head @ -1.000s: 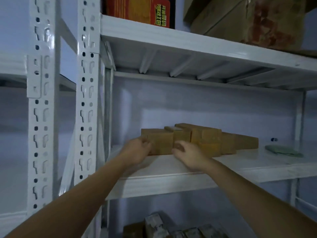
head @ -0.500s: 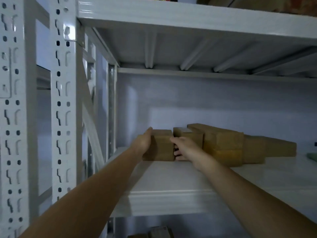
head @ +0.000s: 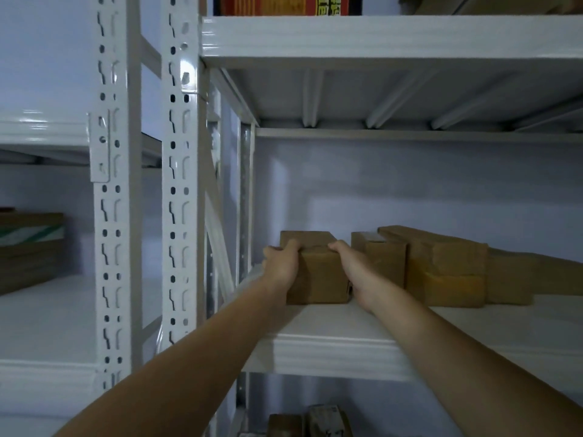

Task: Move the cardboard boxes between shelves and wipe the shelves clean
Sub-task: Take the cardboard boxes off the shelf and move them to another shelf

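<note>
Hands [head: 318, 269] now clamp the squarish cardboard box [head: 317, 277].

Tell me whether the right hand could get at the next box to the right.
Probably yes: the right hand grips the leftmost box, with the next box right beside it and nothing between them, once it lets go.

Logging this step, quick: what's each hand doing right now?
Left hand: grips the left side of the leftmost cardboard box.
Right hand: grips the same box's right side.

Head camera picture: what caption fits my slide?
Both hands, left and right, grip a cardboard box on a white shelf.
</note>
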The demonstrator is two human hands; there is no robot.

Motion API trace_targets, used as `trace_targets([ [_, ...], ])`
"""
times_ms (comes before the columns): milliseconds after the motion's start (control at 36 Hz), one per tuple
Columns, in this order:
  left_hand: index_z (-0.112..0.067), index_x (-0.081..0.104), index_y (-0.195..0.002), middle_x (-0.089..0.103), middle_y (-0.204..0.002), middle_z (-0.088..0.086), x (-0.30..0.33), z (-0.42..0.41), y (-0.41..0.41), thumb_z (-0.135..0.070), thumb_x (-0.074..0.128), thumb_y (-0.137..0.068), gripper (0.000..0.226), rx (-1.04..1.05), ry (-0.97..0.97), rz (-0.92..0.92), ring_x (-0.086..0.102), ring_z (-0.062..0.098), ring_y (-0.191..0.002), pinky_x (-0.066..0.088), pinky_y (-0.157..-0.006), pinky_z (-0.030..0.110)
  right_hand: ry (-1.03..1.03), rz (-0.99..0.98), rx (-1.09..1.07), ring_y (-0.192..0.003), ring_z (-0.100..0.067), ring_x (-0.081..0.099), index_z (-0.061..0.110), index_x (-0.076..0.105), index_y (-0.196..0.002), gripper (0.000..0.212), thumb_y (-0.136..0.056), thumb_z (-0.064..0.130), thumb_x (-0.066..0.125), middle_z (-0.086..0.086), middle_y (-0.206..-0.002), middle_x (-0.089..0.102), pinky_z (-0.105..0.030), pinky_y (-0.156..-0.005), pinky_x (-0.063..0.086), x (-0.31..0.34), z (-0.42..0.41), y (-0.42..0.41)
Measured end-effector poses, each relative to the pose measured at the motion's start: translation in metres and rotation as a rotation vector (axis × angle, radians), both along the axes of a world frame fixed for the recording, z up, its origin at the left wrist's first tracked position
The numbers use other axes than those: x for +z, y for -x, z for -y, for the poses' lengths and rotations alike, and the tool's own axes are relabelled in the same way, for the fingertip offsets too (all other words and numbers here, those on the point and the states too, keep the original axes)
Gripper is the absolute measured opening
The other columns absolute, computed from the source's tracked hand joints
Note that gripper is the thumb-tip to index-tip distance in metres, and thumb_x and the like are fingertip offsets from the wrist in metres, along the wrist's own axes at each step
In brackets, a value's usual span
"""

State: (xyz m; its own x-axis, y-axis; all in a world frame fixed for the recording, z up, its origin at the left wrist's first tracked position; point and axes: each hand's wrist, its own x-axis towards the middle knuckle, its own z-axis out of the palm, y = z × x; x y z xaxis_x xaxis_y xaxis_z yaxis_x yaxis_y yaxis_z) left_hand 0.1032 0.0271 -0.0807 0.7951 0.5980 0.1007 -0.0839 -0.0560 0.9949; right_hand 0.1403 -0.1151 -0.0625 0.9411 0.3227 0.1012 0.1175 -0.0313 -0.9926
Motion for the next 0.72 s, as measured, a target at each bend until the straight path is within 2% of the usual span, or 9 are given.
trace_targets([
  [56,-0.025,0.043,-0.128,0.057,-0.122,0.011,0.006,0.01,0.02,-0.071,0.053,-0.054,0.088,0.0,0.012,0.039,0.061,0.034,-0.107,0.052,-0.098,0.056,-0.044,0.025,0.008,-0.075,-0.021,0.064,0.015,0.067,-0.11,0.032,-0.099,0.042,0.055,-0.009,-0.093,0.068,-0.025,-0.053,0.045,-0.003,0.003,0.007],
  [111,-0.028,0.044,-0.134,0.057,-0.124,0.008,0.009,0.018,0.034,-0.069,0.053,-0.057,0.088,-0.002,-0.002,0.078,0.061,0.032,-0.108,0.05,-0.1,0.054,-0.118,0.021,0.017,-0.081,-0.023,0.068,0.018,0.067,-0.113,0.033,-0.096,0.044,0.059,-0.011,-0.1,0.071,-0.026,-0.056,0.052,-0.007,0.006,0.017],
  [222,-0.026,0.043,-0.145,0.06,-0.12,0.002,0.015,0.04,0.075,-0.047,0.054,-0.093,0.057,-0.049,-0.047,0.16,0.06,0.023,-0.105,0.05,-0.099,0.046,-0.195,0.069,0.061,-0.09,-0.027,0.072,0.024,0.069,-0.107,0.027,-0.092,0.046,0.063,-0.011,-0.101,0.074,-0.04,-0.071,0.059,-0.012,0.02,0.042],
  [278,-0.025,0.041,-0.147,0.059,-0.117,-0.001,0.013,0.047,0.091,-0.039,0.051,-0.1,0.05,-0.064,-0.069,0.197,0.059,0.018,-0.101,0.05,-0.087,0.037,-0.221,0.083,0.063,-0.089,-0.025,0.074,0.027,0.071,-0.109,0.028,-0.091,0.048,0.065,-0.008,-0.1,0.076,-0.041,-0.074,0.06,-0.014,0.028,0.06],
  [333,-0.026,0.041,-0.147,0.059,-0.112,-0.005,0.011,0.055,0.11,-0.037,0.05,-0.102,0.047,-0.086,-0.084,0.232,0.058,0.013,-0.096,0.046,-0.075,0.031,-0.239,0.095,0.051,-0.093,-0.023,0.075,0.031,0.07,-0.119,0.038,-0.088,0.053,0.067,-0.006,-0.106,0.077,-0.042,-0.08,0.062,-0.016,0.036,0.08],
  [389,-0.027,0.046,-0.142,0.061,-0.112,-0.005,0.008,0.063,0.133,-0.035,0.049,-0.103,0.04,-0.114,-0.092,0.266,0.059,0.011,-0.095,0.045,-0.07,0.028,-0.248,0.117,0.02,-0.1,-0.022,0.073,0.036,0.064,-0.129,0.049,-0.085,0.056,0.068,-0.004,-0.115,0.075,-0.044,-0.086,0.061,-0.019,0.044,0.101],
  [500,-0.032,0.055,-0.137,0.06,-0.128,0.001,0.003,0.072,0.182,-0.036,0.049,-0.101,0.037,-0.176,-0.105,0.311,0.061,0.015,-0.106,0.047,-0.077,0.029,-0.253,0.216,-0.041,-0.102,-0.026,0.071,0.037,0.071,-0.111,0.022,-0.094,0.044,0.06,-0.003,-0.106,0.076,-0.049,-0.095,0.057,-0.022,0.053,0.158],
  [639,-0.035,0.057,-0.125,0.065,-0.11,-0.007,-0.003,0.068,0.263,-0.031,0.046,-0.104,0.024,-0.244,-0.062,0.327,0.064,0.008,-0.091,0.05,-0.059,0.017,-0.274,0.278,-0.094,-0.104,-0.027,0.069,0.04,0.073,-0.105,0.021,-0.089,0.045,0.06,-0.003,-0.11,0.073,-0.054,-0.099,0.054,-0.029,0.048,0.242],
  [722,-0.035,0.052,-0.139,0.065,-0.122,-0.005,-0.011,0.05,0.311,-0.037,0.046,-0.103,0.037,-0.23,-0.081,0.336,0.065,0.012,-0.101,0.049,-0.069,0.025,-0.273,0.303,-0.062,-0.103,-0.024,0.069,0.042,0.071,-0.11,0.025,-0.089,0.048,0.058,0.0,-0.111,0.073,-0.053,-0.097,0.056,-0.036,0.031,0.293],
])
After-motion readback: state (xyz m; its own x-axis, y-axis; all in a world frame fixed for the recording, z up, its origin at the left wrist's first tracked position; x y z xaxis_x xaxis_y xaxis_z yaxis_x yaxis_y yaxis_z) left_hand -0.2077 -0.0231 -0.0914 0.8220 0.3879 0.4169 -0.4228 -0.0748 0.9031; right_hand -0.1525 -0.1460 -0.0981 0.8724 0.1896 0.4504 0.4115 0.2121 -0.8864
